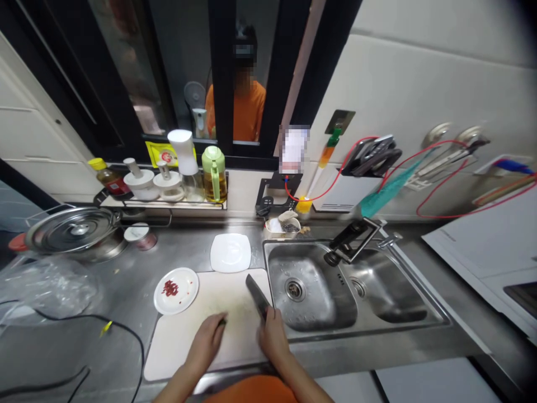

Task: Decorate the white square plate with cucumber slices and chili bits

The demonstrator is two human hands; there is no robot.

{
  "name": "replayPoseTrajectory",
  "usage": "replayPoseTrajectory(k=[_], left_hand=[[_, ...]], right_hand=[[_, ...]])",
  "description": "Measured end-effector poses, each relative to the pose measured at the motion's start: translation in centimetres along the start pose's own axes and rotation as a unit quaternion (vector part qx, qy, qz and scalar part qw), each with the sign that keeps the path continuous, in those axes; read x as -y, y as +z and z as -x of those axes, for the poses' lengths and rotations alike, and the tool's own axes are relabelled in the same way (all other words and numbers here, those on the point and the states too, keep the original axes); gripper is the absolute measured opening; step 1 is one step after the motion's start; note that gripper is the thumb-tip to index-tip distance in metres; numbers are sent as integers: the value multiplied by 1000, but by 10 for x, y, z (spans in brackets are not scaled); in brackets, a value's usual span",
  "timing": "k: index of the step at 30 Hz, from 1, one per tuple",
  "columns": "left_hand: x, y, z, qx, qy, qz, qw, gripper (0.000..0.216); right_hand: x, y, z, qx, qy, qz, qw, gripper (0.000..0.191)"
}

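Note:
My right hand (273, 334) is closed round the handle of a dark-bladed knife (257, 295), whose blade points away over the white cutting board (176, 336). My left hand (208, 341) rests on the board with its fingers curled over a small green vegetable piece (222, 321). Pale chopped bits lie on the board between the hands. A round white plate (176, 290) with chopped red chilli sits at the board's far left corner. A square white plate (230, 252) stands behind the board.
A double steel sink (335, 285) lies right of the board. A lidded steel pot (75, 230), plastic bag (50, 285) and black cable (126, 330) are at left. Oil and seasoning bottles (213, 174) line the back shelf. A person in orange is reflected in the window (243, 109).

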State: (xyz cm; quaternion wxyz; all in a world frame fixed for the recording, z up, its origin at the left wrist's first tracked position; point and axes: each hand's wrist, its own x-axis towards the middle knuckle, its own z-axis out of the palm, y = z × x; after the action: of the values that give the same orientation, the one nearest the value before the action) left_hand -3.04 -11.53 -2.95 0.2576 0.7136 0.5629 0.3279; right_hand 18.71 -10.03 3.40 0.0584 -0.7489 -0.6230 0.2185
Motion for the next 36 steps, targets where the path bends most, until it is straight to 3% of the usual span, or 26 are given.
replayPoseTrajectory(k=[3,6,13,19,29,36], left_hand=[[-16,21,-22,-5,-6,-4,1000,26],[-14,28,-31,8,2,-17,1000,20],[4,23,-29,12,75,-16,997,18],[10,18,-26,-9,78,-27,997,16],[15,15,-25,-37,87,-24,995,19],[17,15,-23,-12,97,-32,995,18]], right_hand=[[0,-13,2,9,-11,2,1000,41],[-1,-19,5,55,-47,2,997,37],[3,-8,10,144,-68,54,986,31],[10,-7,10,207,-77,79,972,31],[23,-8,7,236,-90,97,963,32],[31,-8,5,272,-101,88,953,47]])
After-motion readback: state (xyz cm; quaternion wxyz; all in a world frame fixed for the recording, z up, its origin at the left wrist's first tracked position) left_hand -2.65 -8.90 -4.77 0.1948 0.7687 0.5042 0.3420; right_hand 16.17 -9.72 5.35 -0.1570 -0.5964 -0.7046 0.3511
